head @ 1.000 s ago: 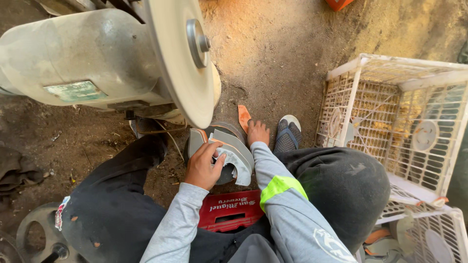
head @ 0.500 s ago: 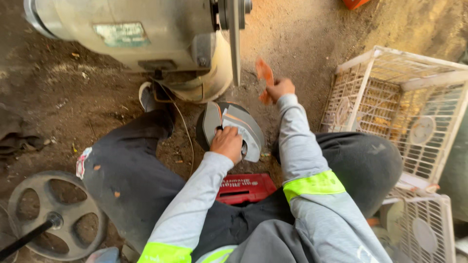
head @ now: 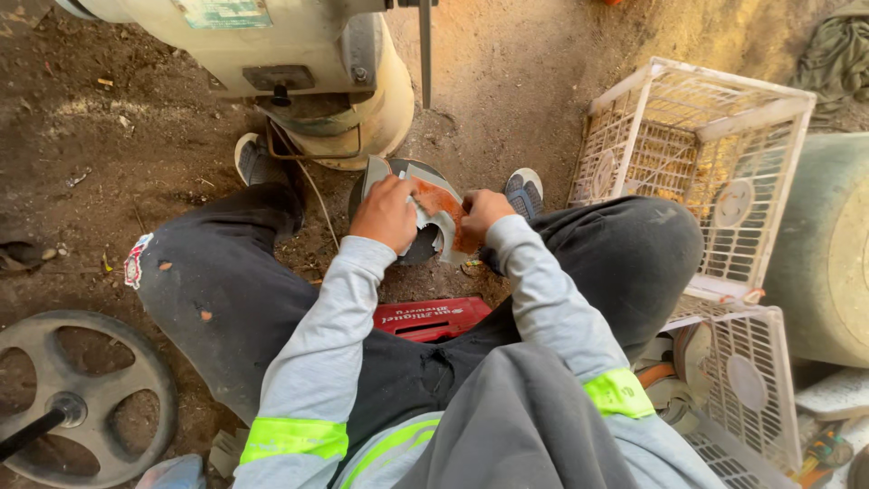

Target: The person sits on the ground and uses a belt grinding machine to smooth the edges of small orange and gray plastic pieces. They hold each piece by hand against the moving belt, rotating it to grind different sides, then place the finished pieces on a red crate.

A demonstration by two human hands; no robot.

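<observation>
Left hand (head: 387, 212) and right hand (head: 482, 214) both grasping orange sandpaper sheet (head: 438, 201) held between them

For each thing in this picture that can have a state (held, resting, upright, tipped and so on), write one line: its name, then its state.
left hand: gripping the round dark part
right hand: holding the orange piece
round dark part: held over the ground between the feet
orange piece: pressed against the part
bench grinder: standing on the dirt
upper white crate: tipped on its side
red crate: under the seated person
spoked wheel: lying flat
</observation>
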